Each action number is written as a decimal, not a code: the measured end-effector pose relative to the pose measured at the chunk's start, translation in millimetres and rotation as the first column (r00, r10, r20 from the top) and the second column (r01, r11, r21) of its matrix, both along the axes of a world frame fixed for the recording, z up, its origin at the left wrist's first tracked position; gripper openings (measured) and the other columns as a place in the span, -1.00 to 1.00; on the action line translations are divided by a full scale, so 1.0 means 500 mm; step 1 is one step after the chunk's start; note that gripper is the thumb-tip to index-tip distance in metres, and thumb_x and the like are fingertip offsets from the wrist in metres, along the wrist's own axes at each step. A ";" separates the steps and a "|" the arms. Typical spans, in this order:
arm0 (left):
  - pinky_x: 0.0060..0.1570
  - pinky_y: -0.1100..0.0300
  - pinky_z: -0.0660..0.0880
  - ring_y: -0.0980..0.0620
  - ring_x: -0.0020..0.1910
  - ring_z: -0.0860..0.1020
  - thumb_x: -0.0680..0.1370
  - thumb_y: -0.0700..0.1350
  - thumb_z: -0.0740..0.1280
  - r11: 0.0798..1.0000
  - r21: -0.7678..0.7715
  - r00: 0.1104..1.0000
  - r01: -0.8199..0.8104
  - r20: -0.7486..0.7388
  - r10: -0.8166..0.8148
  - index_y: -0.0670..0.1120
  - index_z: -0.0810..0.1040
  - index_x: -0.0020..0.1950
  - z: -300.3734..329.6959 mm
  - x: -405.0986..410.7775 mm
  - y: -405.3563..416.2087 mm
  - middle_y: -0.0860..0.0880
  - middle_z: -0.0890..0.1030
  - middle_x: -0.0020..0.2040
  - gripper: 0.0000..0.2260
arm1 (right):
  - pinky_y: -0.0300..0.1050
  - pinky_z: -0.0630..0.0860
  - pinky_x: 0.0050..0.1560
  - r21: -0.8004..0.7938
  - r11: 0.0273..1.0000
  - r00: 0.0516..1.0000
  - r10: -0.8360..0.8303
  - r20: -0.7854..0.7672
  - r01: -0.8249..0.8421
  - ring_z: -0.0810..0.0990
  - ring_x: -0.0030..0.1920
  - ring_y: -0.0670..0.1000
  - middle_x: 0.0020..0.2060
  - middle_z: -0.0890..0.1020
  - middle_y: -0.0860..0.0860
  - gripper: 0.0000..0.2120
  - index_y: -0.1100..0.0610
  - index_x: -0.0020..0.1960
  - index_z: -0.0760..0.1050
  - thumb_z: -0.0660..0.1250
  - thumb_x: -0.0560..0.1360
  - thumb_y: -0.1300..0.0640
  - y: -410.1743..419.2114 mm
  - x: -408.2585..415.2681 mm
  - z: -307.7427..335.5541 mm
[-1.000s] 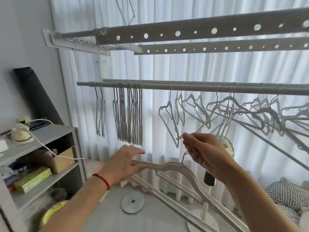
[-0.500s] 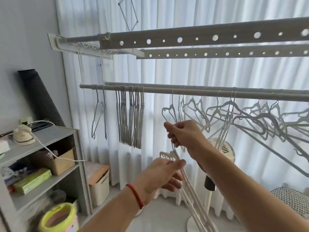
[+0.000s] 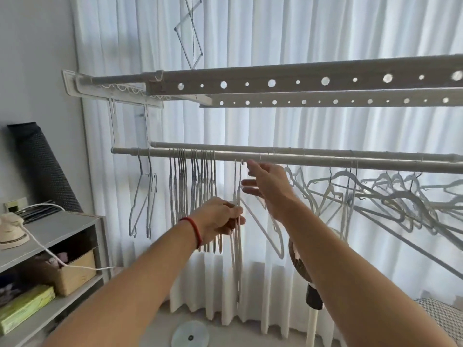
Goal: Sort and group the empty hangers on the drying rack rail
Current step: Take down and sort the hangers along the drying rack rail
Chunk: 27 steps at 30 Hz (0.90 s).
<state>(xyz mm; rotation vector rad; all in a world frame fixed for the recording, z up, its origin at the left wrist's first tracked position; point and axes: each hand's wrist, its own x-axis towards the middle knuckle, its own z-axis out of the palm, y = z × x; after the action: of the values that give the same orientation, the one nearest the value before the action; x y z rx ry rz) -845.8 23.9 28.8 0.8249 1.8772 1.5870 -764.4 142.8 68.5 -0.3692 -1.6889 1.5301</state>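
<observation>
Under the rail (image 3: 288, 157), my left hand (image 3: 218, 217) pinches two white hangers (image 3: 237, 246) beside the bunched group (image 3: 193, 196); my right hand (image 3: 269, 186) hovers released, fingers straight

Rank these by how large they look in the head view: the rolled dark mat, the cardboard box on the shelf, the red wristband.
1. rolled dark mat
2. cardboard box
3. red wristband
The wristband sits nearest the camera, yet looks smallest.

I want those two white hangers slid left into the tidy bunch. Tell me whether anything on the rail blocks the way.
Nothing visible does. The rail is bare between the white hangers that the left hand grips and the grouped hangers. The right hand is on their other side, near the hooks.
</observation>
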 end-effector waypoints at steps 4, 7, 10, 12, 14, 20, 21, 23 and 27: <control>-0.09 0.11 0.52 -0.06 -0.10 0.56 0.63 -0.23 0.34 0.999 -0.002 0.997 0.046 0.058 -0.046 -0.35 0.56 0.18 0.045 -0.071 0.055 -0.16 0.66 -0.14 -0.79 | -0.02 0.71 -0.16 0.172 0.981 0.991 -0.103 0.089 0.086 0.71 -0.12 0.04 -0.01 0.67 0.08 -0.82 0.19 0.14 0.59 0.30 0.64 0.12 0.022 0.034 -0.041; -0.02 0.09 0.49 -0.04 -0.15 0.57 0.65 -0.23 0.31 0.998 0.028 0.995 0.063 0.073 -0.065 -0.36 0.56 0.18 0.066 -0.104 0.102 -0.16 0.63 -0.16 -0.79 | -0.01 0.70 -0.18 0.249 0.966 0.986 -0.104 0.128 0.070 0.71 -0.13 0.03 0.01 0.67 0.03 -0.86 0.14 0.10 0.61 0.29 0.64 0.15 0.050 0.079 -0.069; -0.15 0.17 0.54 0.05 -0.31 0.62 0.66 -0.25 0.27 0.997 0.046 0.990 0.069 0.121 -0.074 -0.30 0.57 0.06 0.084 -0.126 0.142 -0.11 0.63 -0.28 -0.87 | -0.10 0.69 -0.23 0.303 0.952 0.981 -0.100 0.165 0.046 0.71 -0.17 -0.02 -0.04 0.69 -0.01 -0.87 0.07 0.05 0.63 0.30 0.63 0.17 0.089 0.132 -0.079; -0.32 0.22 0.59 0.07 -0.38 0.63 0.66 -0.26 0.27 0.997 0.038 0.986 0.059 0.152 -0.065 -0.30 0.57 0.01 0.087 -0.133 0.164 -0.10 0.62 -0.32 -0.88 | -0.11 0.67 -0.19 0.364 0.927 0.970 -0.162 0.184 0.086 0.70 -0.18 -0.06 -0.09 0.70 -0.07 -0.86 0.01 0.01 0.64 0.32 0.62 0.17 0.120 0.162 -0.078; -0.38 0.22 0.59 0.05 -0.37 0.64 0.65 -0.27 0.28 0.999 -0.001 0.988 0.053 0.146 -0.053 -0.31 0.57 0.00 0.072 -0.138 0.182 -0.13 0.62 -0.29 -0.87 | -0.06 0.65 -0.07 0.439 0.879 0.940 -0.288 0.182 0.184 0.68 -0.12 -0.07 -0.09 0.69 -0.09 -0.88 0.00 0.02 0.65 0.34 0.61 0.16 0.157 0.186 -0.078; -0.36 0.24 0.60 -0.01 -0.25 0.67 0.64 -0.27 0.31 1.000 -0.018 0.998 -0.015 0.062 0.017 -0.34 0.60 0.04 0.018 -0.124 0.202 -0.19 0.66 -0.23 -0.87 | 0.10 0.38 0.38 0.598 0.684 0.703 -0.660 0.265 0.417 0.40 0.37 0.16 0.33 0.46 0.14 -0.59 0.12 0.38 0.45 0.36 0.57 0.04 0.284 0.238 -0.108; -0.40 0.25 0.58 -0.04 -0.21 0.66 0.63 -0.28 0.32 0.999 -0.024 0.999 -0.047 0.023 0.047 -0.38 0.59 0.07 0.018 -0.120 0.200 -0.24 0.67 -0.19 -0.84 | 0.12 0.36 0.37 0.585 0.689 0.666 -0.678 0.311 0.428 0.36 0.39 0.21 0.37 0.41 0.18 -0.51 0.15 0.43 0.39 0.36 0.56 -0.01 0.299 0.240 -0.115; -0.44 0.25 0.55 -0.07 -0.21 0.65 0.62 -0.29 0.32 0.991 -0.064 0.989 -0.117 -0.094 0.111 -0.43 0.59 0.09 0.026 -0.108 0.196 -0.31 0.70 -0.10 -0.81 | 0.19 0.36 0.37 0.509 0.747 0.645 -0.647 0.407 0.428 0.33 0.41 0.27 0.41 0.36 0.23 -0.37 0.20 0.49 0.27 0.37 0.55 -0.09 0.323 0.235 -0.127; -0.31 0.18 0.44 -0.04 -0.40 0.50 0.51 -0.17 0.36 0.913 -0.239 0.797 -0.330 -0.588 0.134 -0.23 0.57 -0.27 0.035 -0.084 0.186 -0.11 0.61 -0.29 -0.81 | 0.25 0.45 0.35 0.318 0.862 0.719 -0.504 0.477 0.394 0.47 0.34 0.26 0.40 0.44 0.24 -0.30 0.26 0.51 0.23 0.40 0.56 -0.09 0.358 0.217 -0.152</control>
<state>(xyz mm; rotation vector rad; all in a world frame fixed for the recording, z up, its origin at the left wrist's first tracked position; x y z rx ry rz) -887.6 116.9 46.3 1.0091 2.6760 1.1652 -656.0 321.5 -7.6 -1.1189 -1.9619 0.9185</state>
